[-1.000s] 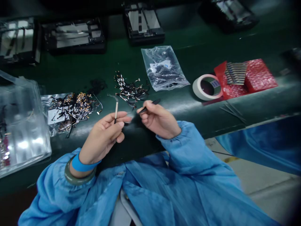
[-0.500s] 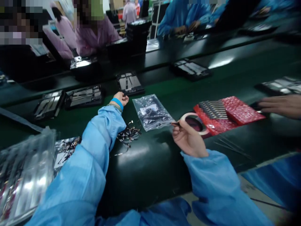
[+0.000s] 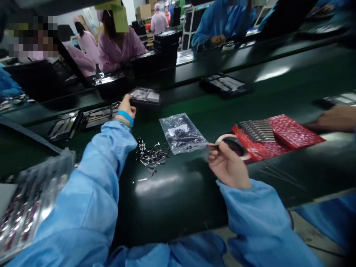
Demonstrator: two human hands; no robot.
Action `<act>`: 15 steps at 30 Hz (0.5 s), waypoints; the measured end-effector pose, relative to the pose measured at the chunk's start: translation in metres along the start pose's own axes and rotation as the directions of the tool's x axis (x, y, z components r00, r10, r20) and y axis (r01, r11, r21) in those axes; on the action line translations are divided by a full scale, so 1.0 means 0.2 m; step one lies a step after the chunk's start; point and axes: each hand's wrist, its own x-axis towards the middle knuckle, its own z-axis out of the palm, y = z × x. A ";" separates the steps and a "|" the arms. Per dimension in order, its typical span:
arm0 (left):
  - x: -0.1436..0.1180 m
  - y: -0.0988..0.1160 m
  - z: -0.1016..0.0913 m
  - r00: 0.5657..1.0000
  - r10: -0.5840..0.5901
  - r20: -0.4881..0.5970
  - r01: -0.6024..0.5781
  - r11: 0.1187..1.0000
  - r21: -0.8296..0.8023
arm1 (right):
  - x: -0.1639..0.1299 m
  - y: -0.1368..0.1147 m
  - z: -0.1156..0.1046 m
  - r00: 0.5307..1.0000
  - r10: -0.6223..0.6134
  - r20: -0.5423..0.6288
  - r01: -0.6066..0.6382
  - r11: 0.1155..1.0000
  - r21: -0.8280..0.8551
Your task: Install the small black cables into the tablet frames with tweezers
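My left hand reaches far out, its fingers closed on the left edge of a black tray that carries flat grey parts. The tray looks tilted; whether it is fully off the surface I cannot tell. My right hand pinches a thin dark pointed tool, its tip by the corner of a clear plastic bag with dark parts and a white label. Between my arms lies a loose pile of small dark connector pieces. A roll of cream tape sits just behind my right hand.
Red bubble wrap with a row of grey metallic parts lies to the right, near another person's hand. More black trays stand along the green surface. Clear plastic trays are at the lower left. Several people work opposite.
My left hand has moved left, from the tray's front to its left edge, and the tray has shifted left and changed its tilt. My right hand keeps its pinch on the tool.
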 end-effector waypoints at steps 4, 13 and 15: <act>-0.37 0.12 -0.35 0.997 0.072 0.010 -0.072 0.995 0.069 | 0.00 -0.05 -0.02 0.996 -0.090 0.008 0.090 0.995 0.038; -1.06 -0.23 -1.04 0.951 -0.309 0.010 0.282 0.880 0.383 | -0.03 0.01 -0.04 0.993 -0.119 -0.014 0.120 0.993 0.009; -1.10 -0.25 -1.06 0.953 -0.304 0.013 0.273 0.872 0.407 | -0.04 0.03 -0.04 0.994 -0.112 -0.006 0.112 0.994 -0.001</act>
